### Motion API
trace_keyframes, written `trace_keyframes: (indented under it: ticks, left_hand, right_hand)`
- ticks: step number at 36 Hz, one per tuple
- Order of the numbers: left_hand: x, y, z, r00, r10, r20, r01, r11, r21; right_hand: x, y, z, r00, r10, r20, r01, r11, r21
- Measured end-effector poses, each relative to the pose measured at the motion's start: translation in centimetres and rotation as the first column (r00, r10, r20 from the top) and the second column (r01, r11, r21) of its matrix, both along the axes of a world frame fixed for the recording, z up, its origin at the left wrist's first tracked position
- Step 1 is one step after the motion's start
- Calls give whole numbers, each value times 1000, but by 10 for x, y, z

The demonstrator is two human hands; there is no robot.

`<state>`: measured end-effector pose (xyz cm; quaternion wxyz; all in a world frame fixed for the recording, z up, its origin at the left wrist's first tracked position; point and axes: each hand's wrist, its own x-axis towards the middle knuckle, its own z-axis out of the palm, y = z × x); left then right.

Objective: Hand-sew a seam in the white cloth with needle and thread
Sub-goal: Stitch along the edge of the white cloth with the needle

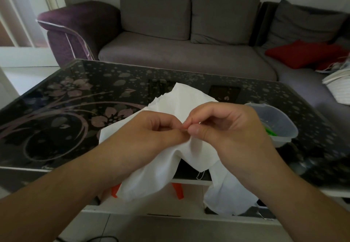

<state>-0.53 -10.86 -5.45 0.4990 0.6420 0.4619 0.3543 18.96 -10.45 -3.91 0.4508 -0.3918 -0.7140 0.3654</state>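
The white cloth (181, 105) lies bunched on the glass table and hangs over its near edge in front of me. My left hand (151, 133) pinches a fold of the cloth between thumb and curled fingers. My right hand (227, 128) meets it fingertip to fingertip and pinches a thin needle (191, 125) at the cloth's fold; only a sliver of the needle shows. A short loop of white thread (200, 175) dangles below the hanging cloth corner.
A dark glass table (66, 109) with a flower pattern carries a translucent plastic tub (274, 120) holding something green, right of my hands. A grey sofa (189, 52) with a red cushion (303, 52) stands behind. Orange legs (178, 190) show under the table.
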Motion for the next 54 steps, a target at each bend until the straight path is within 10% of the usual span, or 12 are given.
trace_keyframes:
  ticks: [16,23,32,54]
  left_hand:
    - [1,1,3,985,108,-135,-112,993,-26]
    - [0,2,3,974,145,-173,-145,989,11]
    - [0,4,-2,953,206,-223,-190,978,88]
    - [8,3,-7,946,74,-315,10,966,258]
  right_hand:
    - [15,3,19,876,-49,-480,-108,950,-292]
    - [18,4,20,994,-88,66,101,968,-228]
    - [12,-1,18,670,-188,719,200,977,70]
    - [28,17,12,788,-521,327,432,847,309]
